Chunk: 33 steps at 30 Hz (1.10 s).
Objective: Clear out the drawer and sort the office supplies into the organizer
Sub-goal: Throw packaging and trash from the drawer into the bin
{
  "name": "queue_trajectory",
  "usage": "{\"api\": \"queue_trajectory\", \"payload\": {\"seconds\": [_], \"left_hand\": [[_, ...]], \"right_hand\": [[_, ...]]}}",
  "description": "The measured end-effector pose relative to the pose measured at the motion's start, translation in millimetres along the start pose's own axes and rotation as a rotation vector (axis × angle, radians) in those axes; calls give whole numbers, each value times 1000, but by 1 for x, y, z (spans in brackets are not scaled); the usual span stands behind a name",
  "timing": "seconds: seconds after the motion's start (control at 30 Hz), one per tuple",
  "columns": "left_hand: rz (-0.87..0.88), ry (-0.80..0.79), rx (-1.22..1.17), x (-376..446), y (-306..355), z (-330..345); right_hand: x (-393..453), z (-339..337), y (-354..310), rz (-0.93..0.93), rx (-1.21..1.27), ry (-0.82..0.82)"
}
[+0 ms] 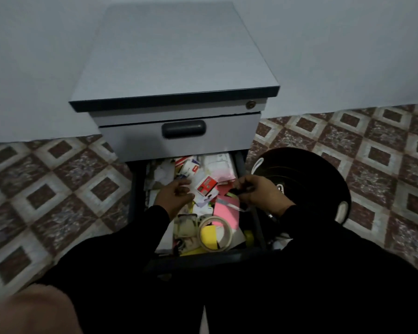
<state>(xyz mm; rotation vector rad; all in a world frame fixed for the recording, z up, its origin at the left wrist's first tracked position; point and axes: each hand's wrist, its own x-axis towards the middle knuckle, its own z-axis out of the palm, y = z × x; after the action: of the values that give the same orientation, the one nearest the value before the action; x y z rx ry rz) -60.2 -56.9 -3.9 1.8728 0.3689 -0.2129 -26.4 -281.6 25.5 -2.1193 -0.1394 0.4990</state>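
Floor (58, 189): patterned diamond tiles, brown and off-white, running to both sides of the hands. Plain pale wall (348, 44) beyond them. Grey pedestal cabinet (174, 56) against that wall, flat top, dark edge band, keyhole (251, 104) at upper right of its front. Upper drawer (179, 138) closed, dark recessed handle (183, 128).

Open drawer (239, 162) sits directly under both hands, packed with loose office stuff. Left hand (173, 194) is low over the left half, fingers loosely curled, tips touching white paper scraps; cannot tell whether it actually grips anything. Right hand (261, 191) is over the right edge, fingers curled round a small dark item (239, 190); too blurred to identify. Between the hands: a small red-and-white box (206, 186). Just nearer the person than the hands: pink paper (227, 210), roll of masking tape (215, 233), yellow pad (209, 233) inside its ring.

Right of the right hand, on the floor: a round black thing (307, 169), possibly the organizer, with pale cut-outs; detail lost in the dark.

Black sleeves (121, 249) cover the drawer front and the lower frame. Tan blur (29, 312) at bottom left, unidentifiable. Far end of the drawer is hidden under the closed one.
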Motion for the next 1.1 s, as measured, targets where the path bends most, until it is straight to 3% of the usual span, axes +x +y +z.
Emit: {"api": "queue_trajectory", "payload": {"seconds": [0.37, 0.6, 0.73, 0.9, 1.1], "left_hand": [[-35, 99, 106, 16, -54, -43], [48, 80, 333, 71, -70, -43], [53, 42, 517, 100, -67, -40], [-19, -6, 783, 136, -72, -36], [-102, -105, 746, 154, -71, -32]], "right_hand": [[32, 54, -2, -58, -39, -43], [75, 70, 6, -96, -331, -37], [106, 75, 10, -16, -583, -105], [134, 79, 16, 24, -668, -129], [149, 84, 20, 23, -722, -153]]}}
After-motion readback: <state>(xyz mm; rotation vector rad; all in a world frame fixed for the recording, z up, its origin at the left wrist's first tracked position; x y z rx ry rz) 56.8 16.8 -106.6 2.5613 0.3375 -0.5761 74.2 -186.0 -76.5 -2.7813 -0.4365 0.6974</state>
